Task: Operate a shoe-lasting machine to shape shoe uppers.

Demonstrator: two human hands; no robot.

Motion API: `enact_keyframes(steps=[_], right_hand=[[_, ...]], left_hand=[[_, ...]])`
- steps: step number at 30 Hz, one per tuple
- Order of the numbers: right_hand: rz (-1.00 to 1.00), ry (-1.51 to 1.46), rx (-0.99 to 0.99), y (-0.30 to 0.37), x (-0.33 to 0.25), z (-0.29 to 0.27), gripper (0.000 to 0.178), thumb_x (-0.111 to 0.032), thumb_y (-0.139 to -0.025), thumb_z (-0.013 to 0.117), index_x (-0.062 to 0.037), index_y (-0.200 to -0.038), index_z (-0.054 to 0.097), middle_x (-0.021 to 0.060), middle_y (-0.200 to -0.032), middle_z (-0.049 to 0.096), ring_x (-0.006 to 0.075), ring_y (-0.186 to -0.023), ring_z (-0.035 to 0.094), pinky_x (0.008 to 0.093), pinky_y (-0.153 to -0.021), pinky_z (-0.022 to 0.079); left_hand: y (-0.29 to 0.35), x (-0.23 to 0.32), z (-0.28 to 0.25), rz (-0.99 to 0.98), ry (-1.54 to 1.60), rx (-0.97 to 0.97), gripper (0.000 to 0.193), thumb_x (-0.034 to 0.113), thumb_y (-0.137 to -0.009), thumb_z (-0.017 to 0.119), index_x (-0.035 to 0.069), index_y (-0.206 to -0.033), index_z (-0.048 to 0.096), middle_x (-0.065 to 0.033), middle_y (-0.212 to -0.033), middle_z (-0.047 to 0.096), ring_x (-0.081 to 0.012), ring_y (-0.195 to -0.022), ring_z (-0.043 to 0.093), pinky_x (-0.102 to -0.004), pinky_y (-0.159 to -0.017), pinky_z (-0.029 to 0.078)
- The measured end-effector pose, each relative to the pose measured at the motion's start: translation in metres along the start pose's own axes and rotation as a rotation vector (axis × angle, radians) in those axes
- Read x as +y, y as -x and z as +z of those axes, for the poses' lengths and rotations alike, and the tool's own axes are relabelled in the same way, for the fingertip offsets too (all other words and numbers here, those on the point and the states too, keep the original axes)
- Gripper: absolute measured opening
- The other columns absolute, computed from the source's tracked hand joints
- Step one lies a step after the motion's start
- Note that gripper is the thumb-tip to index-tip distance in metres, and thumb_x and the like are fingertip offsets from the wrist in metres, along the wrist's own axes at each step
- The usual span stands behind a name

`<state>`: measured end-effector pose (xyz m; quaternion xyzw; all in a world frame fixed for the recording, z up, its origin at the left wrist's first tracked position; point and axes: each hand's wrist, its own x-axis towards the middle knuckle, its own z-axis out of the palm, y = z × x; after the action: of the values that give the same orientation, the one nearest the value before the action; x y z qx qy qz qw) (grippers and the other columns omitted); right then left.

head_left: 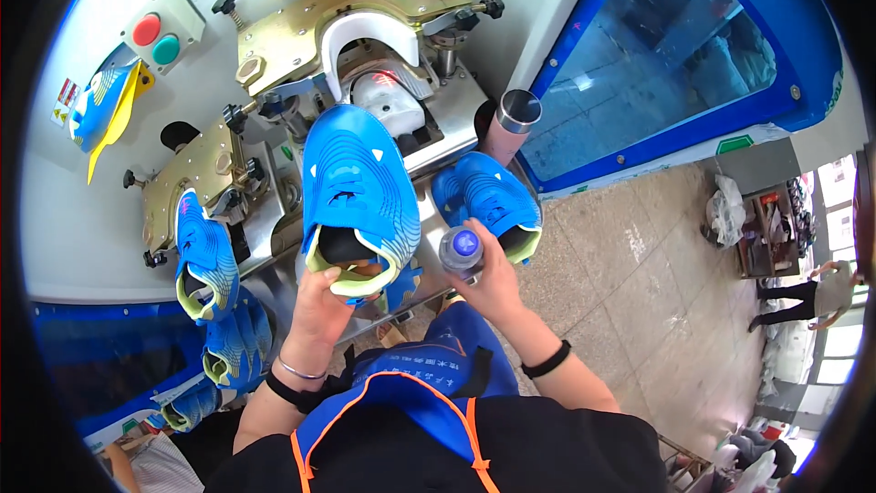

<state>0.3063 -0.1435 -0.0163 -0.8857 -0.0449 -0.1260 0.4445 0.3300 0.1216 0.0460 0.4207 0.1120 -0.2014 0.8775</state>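
My left hand (319,306) is closed on the heel collar of a bright blue shoe upper (358,178), its toe pointing away from me toward the machine. The collar shows a pale yellow-green lining and a dark inside. In my right hand (497,285) is a clear bottle (456,260) with a blue cap, the fingers curled round its right side. Just beyond it, more blue shoe uppers (493,196) lie on the machine ledge. Ahead of the held upper is a metal clamp (351,27) with a white U-shaped pad over a whitish form (388,105).
A pink tumbler (511,128) stands beside the machine. Red (146,29) and green (166,49) buttons sit at upper left. A second clamp station (205,173) has blue uppers (206,256) near it. A blue-framed window panel (652,55) rises at right; a person (826,297) stands farther off.
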Motion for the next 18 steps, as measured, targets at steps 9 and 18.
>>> enact_keyframes(steps=[9, 18], right_hand=[[0.063, -0.319, 0.247, -0.009, -0.014, -0.041, 0.072, -0.007, -0.070, 0.086, -0.0046, -0.130, 0.047, 0.0130, -0.120, 0.059, 0.0247, -0.110, 0.060, 0.0392, -0.094, 0.049], [-0.170, 0.192, 0.446, -0.063, 0.040, -0.053, 0.076, -0.005, -0.069, 0.086, -0.0055, -0.132, 0.044, 0.0142, -0.127, 0.056, 0.0303, -0.115, 0.058, 0.0392, -0.097, 0.047]], left_hand=[[0.005, -0.001, -0.015, 0.118, -0.089, 0.068, 0.049, 0.033, -0.083, 0.060, -0.004, -0.115, 0.062, -0.0204, -0.109, 0.068, -0.0341, -0.096, 0.068, -0.0456, -0.075, 0.057], [0.019, 0.011, -0.014, 0.132, -0.065, 0.041, 0.058, 0.023, -0.080, 0.065, -0.001, -0.130, 0.049, -0.0164, -0.108, 0.066, -0.0301, -0.100, 0.067, -0.0428, -0.092, 0.054]])
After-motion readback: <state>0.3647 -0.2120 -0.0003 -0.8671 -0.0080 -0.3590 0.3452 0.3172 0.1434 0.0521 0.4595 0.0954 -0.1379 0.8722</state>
